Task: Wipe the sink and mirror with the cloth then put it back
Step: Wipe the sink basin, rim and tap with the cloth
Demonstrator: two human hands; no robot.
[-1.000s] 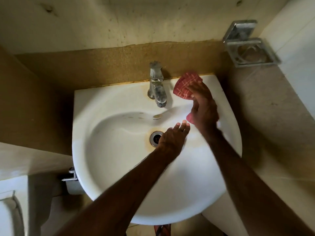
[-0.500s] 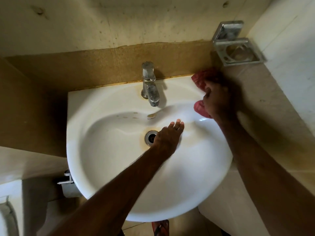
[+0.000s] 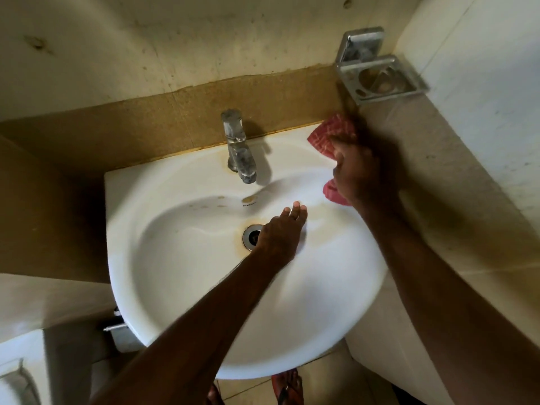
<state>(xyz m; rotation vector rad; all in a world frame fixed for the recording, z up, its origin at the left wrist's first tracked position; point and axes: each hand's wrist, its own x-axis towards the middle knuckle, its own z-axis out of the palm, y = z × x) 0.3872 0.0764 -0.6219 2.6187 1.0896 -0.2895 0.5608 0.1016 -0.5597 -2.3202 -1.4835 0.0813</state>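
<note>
Gripping the red checked cloth [image 3: 330,133], the right hand [image 3: 361,173] has swept from the tap [image 3: 238,153] to the washbasin [image 3: 175,182] back-right corner, left hand [image 3: 277,233] resting open inside, so sink-wiping continues.

Two hands showing: left hand [image 3: 277,238], right hand [image 3: 359,173]. One red cloth [image 3: 330,133], one white sink [image 3: 175,182], one tap [image 3: 239,150], one drain [image 3: 250,235], one metal soap dish [image 3: 380,77] appearing.

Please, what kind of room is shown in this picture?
Most likely a bathroom or washroom. A white sink with a metal tap stands at the wall, and a metal soap dish is mounted beside it. The right hand holds a red cloth on the sink's rim.
</note>
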